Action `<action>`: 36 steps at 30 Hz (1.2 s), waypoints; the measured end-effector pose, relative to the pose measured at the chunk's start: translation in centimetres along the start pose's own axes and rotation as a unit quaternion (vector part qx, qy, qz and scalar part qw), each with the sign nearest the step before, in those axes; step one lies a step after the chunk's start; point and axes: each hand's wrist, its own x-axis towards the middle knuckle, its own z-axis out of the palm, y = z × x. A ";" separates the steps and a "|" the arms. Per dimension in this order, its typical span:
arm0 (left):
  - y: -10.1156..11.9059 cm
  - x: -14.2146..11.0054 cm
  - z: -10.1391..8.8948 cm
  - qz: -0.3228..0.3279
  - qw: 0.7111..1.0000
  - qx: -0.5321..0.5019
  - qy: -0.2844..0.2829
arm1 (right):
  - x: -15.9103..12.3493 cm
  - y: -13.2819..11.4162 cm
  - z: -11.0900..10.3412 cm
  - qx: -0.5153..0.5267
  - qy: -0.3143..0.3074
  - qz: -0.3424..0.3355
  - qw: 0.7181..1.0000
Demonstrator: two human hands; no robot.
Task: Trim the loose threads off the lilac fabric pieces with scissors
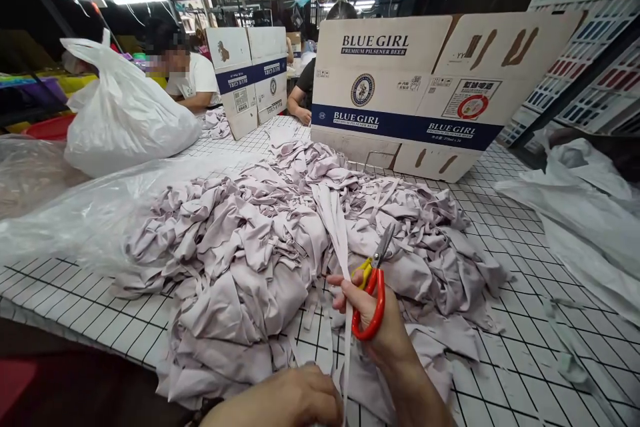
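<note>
A heap of pale mauve fabric pieces (280, 227) spreads over the middle of the table. From its top a long narrow fabric strip (341, 240) runs down toward me, drawn fairly straight. My right hand (383, 327) holds scissors (379, 293) with red and yellow handles, their blades pointing up and away. The thumb and forefinger of that hand also meet at the strip. At the bottom edge, my left hand (280, 400) is closed, with curled fingers at the strip's lower part; its fingertips are partly cut off by the frame.
Flattened printed cartons stand upright as screens, a large one (400, 93) and a smaller one (250, 80). A full white plastic bag (125, 113) and clear sheeting lie left; white plastic (585, 193) lies right. Stacked crates (580, 60) rise behind. Co-workers sit across the grid-patterned table (540, 260).
</note>
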 end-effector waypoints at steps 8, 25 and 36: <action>2.9 5.8 -2.7 -0.154 0.856 -0.450 0.205 | -5.9 1.1 -2.7 -0.197 -0.039 -0.017 0.980; 2.1 6.5 2.2 -0.224 0.788 -0.501 0.278 | -8.6 2.1 -4.4 -0.450 0.068 -0.167 0.875; 0.8 4.6 2.7 -0.239 0.912 -0.171 0.285 | -7.0 -3.2 -3.9 -0.419 0.142 -0.083 0.893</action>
